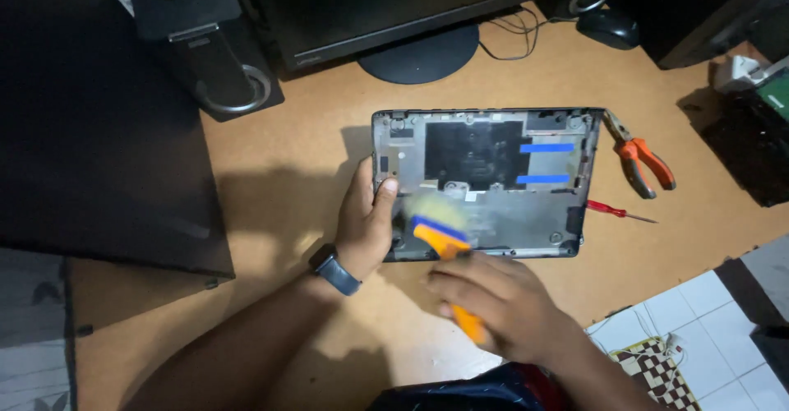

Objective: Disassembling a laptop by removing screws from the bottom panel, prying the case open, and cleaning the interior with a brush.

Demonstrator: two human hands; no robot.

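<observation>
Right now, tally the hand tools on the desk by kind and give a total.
Brushes: 1, the orange-handled brush in the right hand, over the opened tablet shell that the left hand steadies.
Pliers: 1, the orange-handled pliers.
Screwdrivers: 1, the red screwdriver.
Total: 3

An opened grey tablet shell [493,182], dark panel and two blue tape strips inside, lies flat on the wooden desk, while an orange-handled brush [448,251], bristles blurred, rests on its lower-left corner.
</observation>
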